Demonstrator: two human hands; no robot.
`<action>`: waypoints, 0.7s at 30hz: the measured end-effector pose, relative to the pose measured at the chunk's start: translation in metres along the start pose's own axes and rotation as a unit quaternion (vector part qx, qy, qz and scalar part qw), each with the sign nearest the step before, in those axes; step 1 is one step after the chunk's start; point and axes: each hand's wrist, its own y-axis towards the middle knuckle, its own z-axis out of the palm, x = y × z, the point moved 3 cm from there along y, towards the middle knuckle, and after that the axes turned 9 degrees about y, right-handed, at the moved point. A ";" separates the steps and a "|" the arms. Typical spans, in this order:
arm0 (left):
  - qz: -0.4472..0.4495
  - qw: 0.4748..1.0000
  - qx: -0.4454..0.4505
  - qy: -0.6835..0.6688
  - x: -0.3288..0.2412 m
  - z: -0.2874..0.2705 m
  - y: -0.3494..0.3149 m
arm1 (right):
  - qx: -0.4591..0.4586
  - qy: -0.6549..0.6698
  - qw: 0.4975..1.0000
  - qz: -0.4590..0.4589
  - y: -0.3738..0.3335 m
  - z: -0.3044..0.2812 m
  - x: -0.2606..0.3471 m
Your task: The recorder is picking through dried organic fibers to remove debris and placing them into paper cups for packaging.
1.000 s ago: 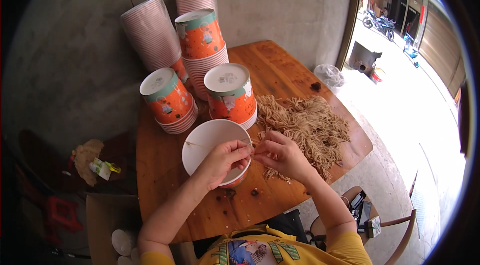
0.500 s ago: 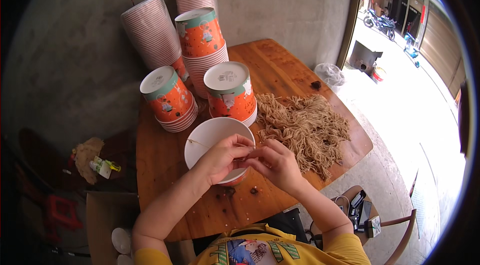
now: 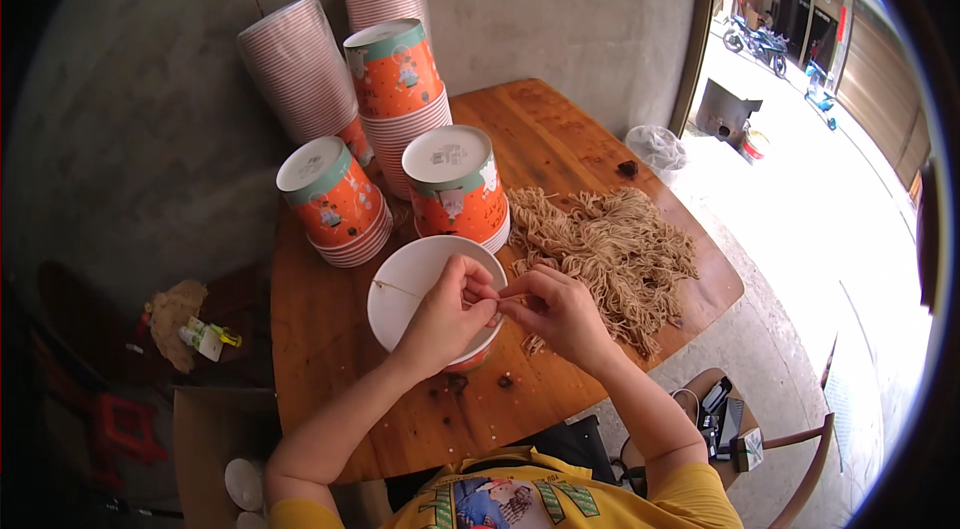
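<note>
A large paper bucket [image 3: 412, 269], white inside, stands in front of me on the wooden table. My left hand [image 3: 450, 317] is over its opening, fingertips pinched on a thin tan cord [image 3: 397, 287]. That cord runs out across the bucket to its left rim. At the bucket's right edge, my right hand [image 3: 556, 314] pinches the cord too, its fingertips almost touching those of the left. The exact grip is partly hidden behind the fingers. Right beside my right hand lies a loose heap of tan cords [image 3: 615, 264].
Behind the bucket stand upside-down stacks of orange and green paper buckets [image 3: 455, 194], with taller wrapped stacks [image 3: 298, 64] against the wall. A cardboard box [image 3: 222, 434] is at lower left. A chair [image 3: 805, 469] holding small items stands at lower right.
My hands have turned slightly, fingertips rising and drawing together around the cord. A short cord end now hangs below my right hand. The bucket stays in place.
</note>
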 end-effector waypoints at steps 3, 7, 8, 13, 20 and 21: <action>0.025 0.998 -0.016 0.059 0.003 0.001 -0.001 | 0.016 -0.023 0.999 0.026 0.001 -0.001 0.004; 0.071 0.993 -0.015 0.096 0.004 0.001 -0.003 | 0.025 -0.010 0.998 0.052 0.004 0.001 0.005; 0.053 0.995 -0.010 0.080 0.004 0.002 -0.003 | 0.025 -0.003 0.998 0.050 0.004 0.002 0.004; 0.030 0.996 0.001 0.084 0.004 0.004 0.000 | 0.037 0.005 0.998 0.060 0.005 0.002 0.004; 0.112 0.966 -0.037 0.229 -0.006 0.004 -0.007 | 0.020 -0.029 0.999 -0.018 0.002 0.003 0.007; 0.116 0.963 -0.039 0.240 -0.008 0.004 -0.008 | 0.017 -0.040 0.998 -0.034 0.001 0.003 0.009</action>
